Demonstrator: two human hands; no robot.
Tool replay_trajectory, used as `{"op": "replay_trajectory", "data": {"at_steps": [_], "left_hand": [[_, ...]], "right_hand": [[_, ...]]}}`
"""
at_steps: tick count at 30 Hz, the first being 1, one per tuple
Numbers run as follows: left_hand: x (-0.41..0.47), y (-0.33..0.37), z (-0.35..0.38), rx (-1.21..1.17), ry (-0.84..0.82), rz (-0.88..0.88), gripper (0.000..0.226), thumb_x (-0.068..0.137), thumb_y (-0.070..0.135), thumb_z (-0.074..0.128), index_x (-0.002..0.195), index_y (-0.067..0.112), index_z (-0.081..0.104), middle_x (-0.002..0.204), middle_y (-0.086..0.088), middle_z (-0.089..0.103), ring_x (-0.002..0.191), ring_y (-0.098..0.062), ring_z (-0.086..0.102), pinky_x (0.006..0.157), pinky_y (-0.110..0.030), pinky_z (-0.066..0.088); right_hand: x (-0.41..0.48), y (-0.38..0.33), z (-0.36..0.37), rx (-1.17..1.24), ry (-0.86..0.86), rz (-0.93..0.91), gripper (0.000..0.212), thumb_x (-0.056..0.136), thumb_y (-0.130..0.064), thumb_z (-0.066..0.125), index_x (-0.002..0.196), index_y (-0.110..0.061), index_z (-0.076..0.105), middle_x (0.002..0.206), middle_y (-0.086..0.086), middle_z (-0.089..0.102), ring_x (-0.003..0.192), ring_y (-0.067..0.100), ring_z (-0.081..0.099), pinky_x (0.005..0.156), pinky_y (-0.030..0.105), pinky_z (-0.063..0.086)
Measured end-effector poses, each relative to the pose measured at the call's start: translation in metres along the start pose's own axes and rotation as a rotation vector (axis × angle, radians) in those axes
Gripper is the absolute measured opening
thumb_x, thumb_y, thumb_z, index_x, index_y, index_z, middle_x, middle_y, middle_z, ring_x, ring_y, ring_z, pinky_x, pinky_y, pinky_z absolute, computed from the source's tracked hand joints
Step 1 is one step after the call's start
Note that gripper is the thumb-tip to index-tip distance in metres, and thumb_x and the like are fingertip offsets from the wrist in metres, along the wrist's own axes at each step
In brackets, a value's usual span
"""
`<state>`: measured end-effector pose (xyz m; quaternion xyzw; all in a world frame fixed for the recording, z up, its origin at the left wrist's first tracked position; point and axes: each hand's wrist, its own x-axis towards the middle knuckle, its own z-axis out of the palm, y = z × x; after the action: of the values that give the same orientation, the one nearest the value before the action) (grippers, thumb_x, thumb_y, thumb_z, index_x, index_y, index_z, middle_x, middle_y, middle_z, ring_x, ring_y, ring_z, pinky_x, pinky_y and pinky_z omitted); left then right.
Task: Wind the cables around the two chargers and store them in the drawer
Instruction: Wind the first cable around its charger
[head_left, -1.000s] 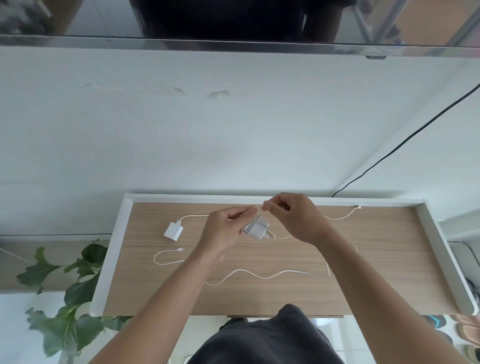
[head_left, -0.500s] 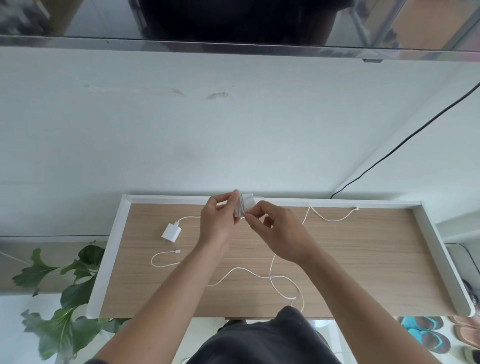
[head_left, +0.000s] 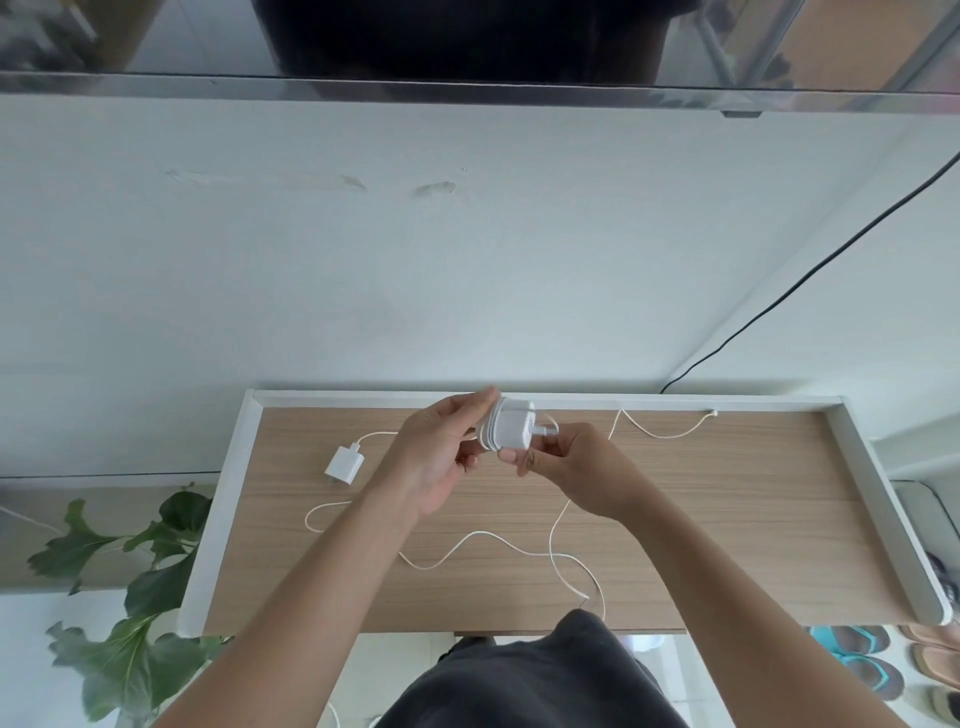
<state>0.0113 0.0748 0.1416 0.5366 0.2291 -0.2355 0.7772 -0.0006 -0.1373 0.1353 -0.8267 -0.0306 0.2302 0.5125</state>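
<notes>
Off to my left a plant (head_left: 130, 587) stands beside the desk (head_left: 727, 519). On the desk's left part lies the second charger (head_left: 344, 462), flat and untouched, its cable (head_left: 467, 545) running loose in curves across the wood; none of it is wound yet. My left hand (head_left: 441, 457) is closed on the first charger (head_left: 511, 430), fingers and thumb pinching its left side and holding it up above the desk near the back rim. A few turns of cord already circle its body. My right hand (head_left: 571, 467) pinches that charger's lower right edge and its cord (head_left: 665, 432) close to the prongs. Most of that cord is slack: one stretch lies toward the far right, another drops to the front edge. I judge the job is early. No drawer shows.
</notes>
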Motion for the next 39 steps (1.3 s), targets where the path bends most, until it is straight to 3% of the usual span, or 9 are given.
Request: {"op": "replay_trajectory", "data": {"at_steps": [4, 10, 20, 22, 25, 27, 32, 35, 39], "left_hand": [[-0.007, -0.004, -0.008, 0.133, -0.071, 0.024, 0.041, 0.094, 0.035, 0.085, 0.121, 0.005, 0.082, 0.099, -0.006, 0.074, 0.072, -0.016, 0.051, 0.062, -0.027, 0.037], [-0.012, -0.013, -0.008, 0.354, -0.012, 0.171, 0.013, 0.096, 0.030, 0.084, 0.105, 0.020, 0.086, 0.077, 0.013, 0.077, 0.066, -0.001, 0.064, 0.068, -0.021, 0.047], [-0.012, -0.014, -0.001, 0.540, 0.190, 0.340, 0.020, 0.098, 0.053, 0.076, 0.101, 0.033, 0.075, 0.098, 0.007, 0.078, 0.085, -0.021, 0.076, 0.085, -0.049, 0.066], [-0.011, -0.013, 0.003, 0.528, 0.227, 0.359, 0.022, 0.099, 0.052, 0.075, 0.103, 0.031, 0.073, 0.100, 0.007, 0.078, 0.086, -0.021, 0.076, 0.083, -0.050, 0.065], [-0.011, -0.013, 0.009, 0.502, 0.284, 0.400, 0.022, 0.101, 0.049, 0.074, 0.106, 0.028, 0.070, 0.098, 0.007, 0.079, 0.081, -0.014, 0.075, 0.072, -0.036, 0.060], [-0.012, -0.014, 0.014, 0.465, 0.305, 0.419, 0.024, 0.101, 0.049, 0.073, 0.108, 0.026, 0.070, 0.095, 0.006, 0.080, 0.080, -0.014, 0.076, 0.071, -0.031, 0.057], [-0.012, -0.013, 0.022, 0.261, 0.318, 0.364, 0.037, 0.100, 0.055, 0.073, 0.112, 0.020, 0.069, 0.092, -0.003, 0.082, 0.078, -0.024, 0.083, 0.081, -0.044, 0.066], [-0.009, -0.015, 0.022, 0.135, 0.249, 0.315, 0.044, 0.098, 0.057, 0.075, 0.115, 0.016, 0.071, 0.094, -0.013, 0.084, 0.088, -0.035, 0.083, 0.087, -0.049, 0.067], [-0.010, -0.015, 0.021, -0.009, 0.169, 0.224, 0.038, 0.105, 0.043, 0.072, 0.122, 0.009, 0.075, 0.106, -0.018, 0.084, 0.100, -0.036, 0.082, 0.079, -0.036, 0.064]], "right_hand": [[0.007, 0.000, -0.017, -0.156, -0.028, 0.029, 0.010, 0.097, -0.024, 0.080, 0.088, -0.024, 0.077, 0.068, -0.021, 0.061, 0.062, 0.006, 0.044, 0.062, 0.026, 0.038], [0.010, -0.024, -0.032, -0.354, -0.023, -0.001, 0.013, 0.099, -0.040, 0.078, 0.095, -0.028, 0.078, 0.089, -0.011, 0.077, 0.061, -0.008, 0.057, 0.060, 0.012, 0.041], [0.007, -0.049, -0.012, -0.368, 0.164, -0.007, 0.016, 0.102, -0.036, 0.069, 0.093, -0.027, 0.079, 0.070, -0.028, 0.070, 0.062, -0.009, 0.060, 0.059, 0.016, 0.039], [0.003, -0.054, -0.007, -0.355, 0.189, -0.036, 0.015, 0.103, -0.033, 0.067, 0.096, -0.027, 0.080, 0.069, -0.036, 0.068, 0.065, -0.011, 0.061, 0.058, 0.010, 0.039], [-0.007, -0.063, -0.003, -0.321, 0.221, -0.102, 0.018, 0.104, -0.030, 0.064, 0.098, -0.026, 0.080, 0.068, -0.013, 0.067, 0.057, 0.004, 0.052, 0.055, 0.015, 0.040], [-0.011, -0.068, 0.000, -0.350, 0.180, -0.127, 0.024, 0.105, -0.028, 0.059, 0.097, -0.018, 0.078, 0.057, -0.002, 0.045, 0.053, 0.012, 0.037, 0.051, 0.022, 0.031], [-0.016, -0.066, 0.008, -0.037, 0.039, 0.001, 0.056, 0.104, -0.031, 0.057, 0.156, -0.051, 0.051, 0.063, -0.004, 0.051, 0.051, 0.015, 0.043, 0.056, 0.030, 0.046], [-0.019, -0.063, 0.001, -0.070, 0.026, -0.004, 0.059, 0.105, -0.031, 0.056, 0.159, -0.053, 0.048, 0.066, -0.001, 0.048, 0.053, 0.013, 0.038, 0.059, 0.031, 0.043], [-0.018, -0.054, 0.000, -0.124, 0.030, -0.065, 0.050, 0.110, -0.041, 0.057, 0.159, -0.050, 0.050, 0.069, 0.002, 0.040, 0.064, 0.016, 0.036, 0.066, 0.034, 0.037]]}}
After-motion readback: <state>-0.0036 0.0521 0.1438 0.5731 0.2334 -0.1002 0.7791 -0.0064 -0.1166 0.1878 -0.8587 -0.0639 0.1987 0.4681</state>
